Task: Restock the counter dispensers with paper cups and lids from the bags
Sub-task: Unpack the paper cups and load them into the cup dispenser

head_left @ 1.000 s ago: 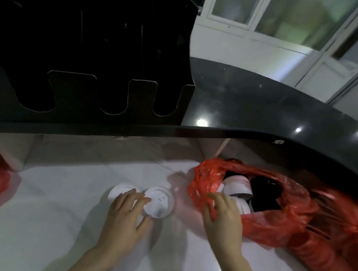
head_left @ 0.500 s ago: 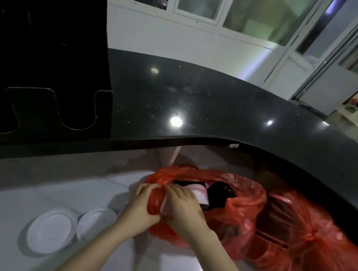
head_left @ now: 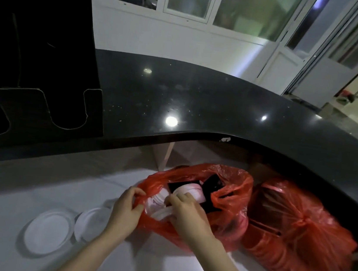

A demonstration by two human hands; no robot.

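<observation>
White, thin plastic lids (head_left: 48,233) lie flat on the pale floor at the left, two of them side by side. Just right of them the left hand (head_left: 123,210) pinches the crinkled rim of the open red plastic bag (head_left: 228,221), holding its mouth wide. Inside, the right hand (head_left: 188,215) curls its fingers round a stack of white lids (head_left: 163,214). These look light, flimsy and slippery; gripping the stack across its rims should hold best. A second, knotted red bag (head_left: 296,239) sits alongside.
</observation>
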